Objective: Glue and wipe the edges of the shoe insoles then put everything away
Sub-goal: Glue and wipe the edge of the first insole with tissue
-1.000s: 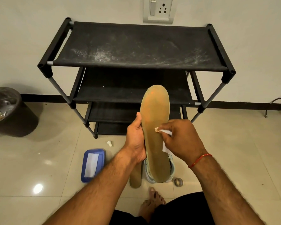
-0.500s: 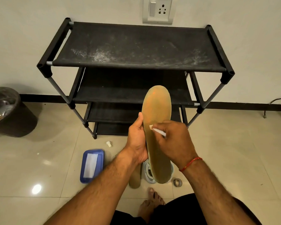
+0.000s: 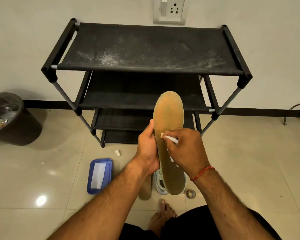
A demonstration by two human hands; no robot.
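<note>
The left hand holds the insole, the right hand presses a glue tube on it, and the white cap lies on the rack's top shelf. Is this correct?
One error: the head view shows the white cap on the floor near the blue box, not on the rack's top shelf. The left hand holds the insole; the right hand presses the glue tube on it.

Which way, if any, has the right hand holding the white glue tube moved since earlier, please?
Yes: the right hand shifted slightly left, judged against the black fabric shoe rack.

Left hand (image 3: 148, 148) and right hand (image 3: 186, 148) raised together, fingers curled in grip.
</note>
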